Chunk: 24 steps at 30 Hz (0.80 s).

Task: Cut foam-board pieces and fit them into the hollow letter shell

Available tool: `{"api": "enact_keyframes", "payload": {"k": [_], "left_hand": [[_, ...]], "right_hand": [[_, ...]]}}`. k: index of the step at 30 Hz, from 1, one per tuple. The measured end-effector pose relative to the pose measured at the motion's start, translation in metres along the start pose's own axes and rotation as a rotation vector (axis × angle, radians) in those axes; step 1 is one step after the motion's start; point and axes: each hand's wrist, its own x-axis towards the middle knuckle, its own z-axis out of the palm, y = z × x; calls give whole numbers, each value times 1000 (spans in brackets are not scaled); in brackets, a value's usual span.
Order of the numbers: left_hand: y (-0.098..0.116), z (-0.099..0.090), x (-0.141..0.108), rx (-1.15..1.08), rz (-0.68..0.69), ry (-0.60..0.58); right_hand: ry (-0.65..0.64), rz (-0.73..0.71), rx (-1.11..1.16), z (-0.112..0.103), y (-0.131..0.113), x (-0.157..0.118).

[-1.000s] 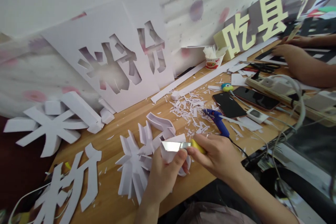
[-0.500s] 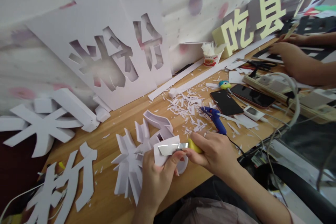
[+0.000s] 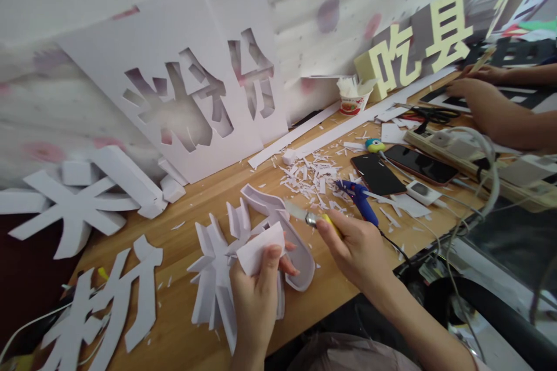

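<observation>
My left hand [image 3: 256,295] pinches a small white foam board piece [image 3: 256,249] between thumb and fingers. My right hand [image 3: 359,249] is wrapped around the yellow handle of a utility knife [image 3: 311,219], its blade pointing left, apart from the piece. Beneath and behind my left hand lies a white hollow foam character [image 3: 300,261] with raised side walls, partly hidden by the hand and the piece. A blue glue gun [image 3: 360,200] rests on the table just beyond my right hand.
White scraps [image 3: 311,171] are strewn across the wooden table [image 3: 183,278]. Flat cut characters [image 3: 143,295] lie at left. A cut-out board [image 3: 195,151] leans on the wall. Phones [image 3: 378,174], cables and a power strip [image 3: 452,151] sit right; another person's hand [image 3: 472,90] works beyond.
My right hand has drawn the knife away from the white piece, to the right and upward. My left hand has tilted the piece and shifted slightly left.
</observation>
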Motion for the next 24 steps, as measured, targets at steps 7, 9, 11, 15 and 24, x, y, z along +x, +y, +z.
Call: {"api": "enact_keyframes", "payload": {"k": [7, 9, 11, 15, 24], "left_hand": [[4, -6, -4, -64, -56, -70], [7, -6, -5, -53, -50, -76], [10, -6, -5, -10, -25, -68], [9, -8, -4, 139, 99, -2], [-2, -8, -14, 461, 430, 190]], "right_hand": [[-122, -222, 44, -1, -5, -4], [-121, -261, 36, 0, -6, -4], [-95, -286, 10, 1, -7, -3], [-1, -323, -85, 0, -9, -3], [-2, -391, -93, -4, -7, -1]]}}
